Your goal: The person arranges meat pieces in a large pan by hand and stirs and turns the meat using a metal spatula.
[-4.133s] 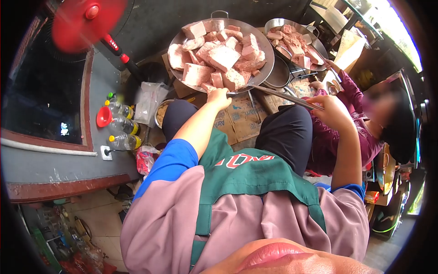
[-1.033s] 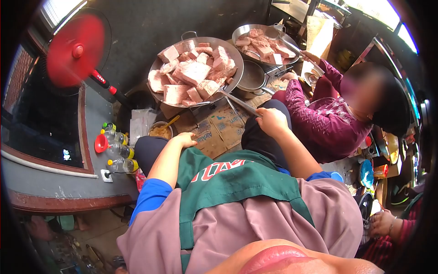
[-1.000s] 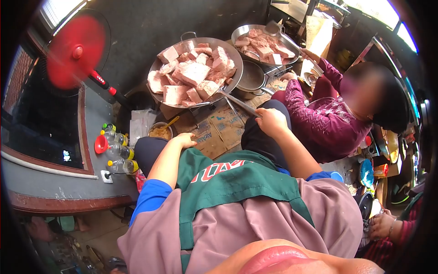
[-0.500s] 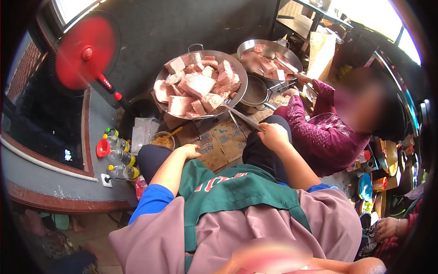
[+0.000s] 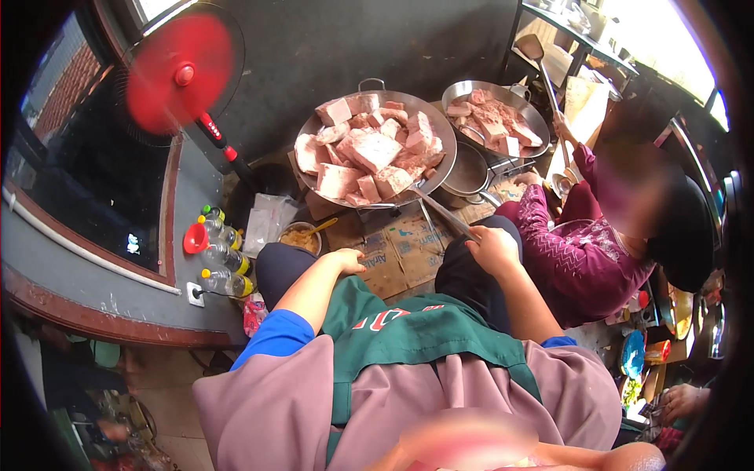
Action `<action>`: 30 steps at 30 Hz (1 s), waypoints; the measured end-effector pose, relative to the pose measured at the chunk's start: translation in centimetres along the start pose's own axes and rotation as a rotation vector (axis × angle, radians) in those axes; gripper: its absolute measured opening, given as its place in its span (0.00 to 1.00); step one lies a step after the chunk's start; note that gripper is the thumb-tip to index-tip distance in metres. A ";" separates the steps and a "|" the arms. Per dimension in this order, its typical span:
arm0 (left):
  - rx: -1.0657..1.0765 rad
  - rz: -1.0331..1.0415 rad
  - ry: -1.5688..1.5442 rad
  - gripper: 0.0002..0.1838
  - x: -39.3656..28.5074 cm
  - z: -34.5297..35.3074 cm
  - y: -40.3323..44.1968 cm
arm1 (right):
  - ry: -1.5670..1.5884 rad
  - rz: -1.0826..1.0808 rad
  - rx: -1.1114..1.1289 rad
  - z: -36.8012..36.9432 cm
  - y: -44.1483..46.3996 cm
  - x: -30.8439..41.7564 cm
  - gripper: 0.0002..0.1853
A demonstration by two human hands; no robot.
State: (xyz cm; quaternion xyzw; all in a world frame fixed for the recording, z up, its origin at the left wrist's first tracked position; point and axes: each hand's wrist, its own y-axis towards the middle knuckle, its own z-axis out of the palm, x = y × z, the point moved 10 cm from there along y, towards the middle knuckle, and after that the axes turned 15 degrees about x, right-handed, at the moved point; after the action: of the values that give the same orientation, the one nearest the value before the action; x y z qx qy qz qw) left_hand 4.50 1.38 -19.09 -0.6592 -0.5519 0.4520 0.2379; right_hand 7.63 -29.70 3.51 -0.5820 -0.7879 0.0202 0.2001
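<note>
My right hand [image 5: 496, 250] is closed round the long handle of a metal spatula [image 5: 446, 213], whose far end is hidden among pale pink blocks [image 5: 374, 151]. These blocks, perhaps meat or fat, are heaped in a large metal wok [image 5: 448, 153] in front of me. My left hand [image 5: 345, 261] lies on my left thigh, fingers stretched out and holding nothing. Near it stands a small bowl [image 5: 301, 238] of yellowish food with a yellow spoon.
To the right, a person in a maroon top [image 5: 573, 259] holds up another spatula [image 5: 540, 67] beside a second wok [image 5: 542, 118]. An empty-looking pan [image 5: 467, 169] sits between the woks. On the left are a red fan [image 5: 181, 74], bottles [image 5: 228, 282] and cardboard [image 5: 400, 239] underfoot.
The view has swung a little left, so things sit further right. The other person's spatula has lifted out of the second wok and is now upright. Both my hands keep their positions.
</note>
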 end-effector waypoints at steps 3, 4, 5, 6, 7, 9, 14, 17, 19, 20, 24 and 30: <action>-0.054 0.011 0.017 0.36 0.5 -0.5 0.7 | -0.019 -0.003 0.028 -0.3 0.0 0.8 0.18; -0.072 0.012 -0.010 0.36 0.9 -0.6 1.0 | -0.016 -0.015 0.023 -0.2 0.0 0.9 0.18; -0.091 0.014 -0.036 0.36 0.7 -1.0 0.7 | -0.014 -0.026 0.017 -0.2 0.1 0.9 0.18; -0.110 0.017 -0.062 0.35 0.4 -1.3 0.4 | -0.013 -0.037 0.011 -0.4 0.1 1.1 0.19; -0.126 0.020 -0.047 0.35 0.2 -1.3 0.3 | -0.035 -0.035 0.038 0.0 0.0 1.3 0.19; -0.174 0.028 -0.013 0.33 0.2 -2.1 0.7 | -0.084 -0.036 0.077 -0.3 -0.1 2.4 0.20; -0.262 0.033 -0.082 0.28 0.4 -3.0 1.0 | -0.029 -0.072 0.086 0.2 -0.6 2.4 0.23; -0.329 0.053 -0.070 0.25 0.2 -4.0 1.0 | -0.003 -0.090 0.076 -0.4 -0.6 2.5 0.22; -0.446 0.055 -0.138 0.23 0.1 -4.9 0.3 | 0.014 -0.134 0.090 -0.8 -0.6 2.6 0.21; -0.503 0.056 -0.174 0.22 -0.1 -5.2 -0.2 | 0.022 -0.155 0.099 -0.9 -0.6 2.5 0.20; -0.693 0.059 -0.230 0.17 -0.7 -7.1 -1.6 | 0.150 -0.221 -0.076 -4.3 -0.9 2.5 0.17; -0.963 0.043 -0.240 0.14 -1.7 -9.6 -3.2 | 0.257 0.040 -0.131 -4.2 3.1 -2.9 0.12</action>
State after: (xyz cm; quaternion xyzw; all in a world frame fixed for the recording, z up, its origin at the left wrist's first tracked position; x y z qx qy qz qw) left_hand 11.13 2.43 -11.40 -0.6489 -0.7077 0.2232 -0.1682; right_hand 12.59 -32.24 5.65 -0.6072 -0.7437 -0.1019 0.2603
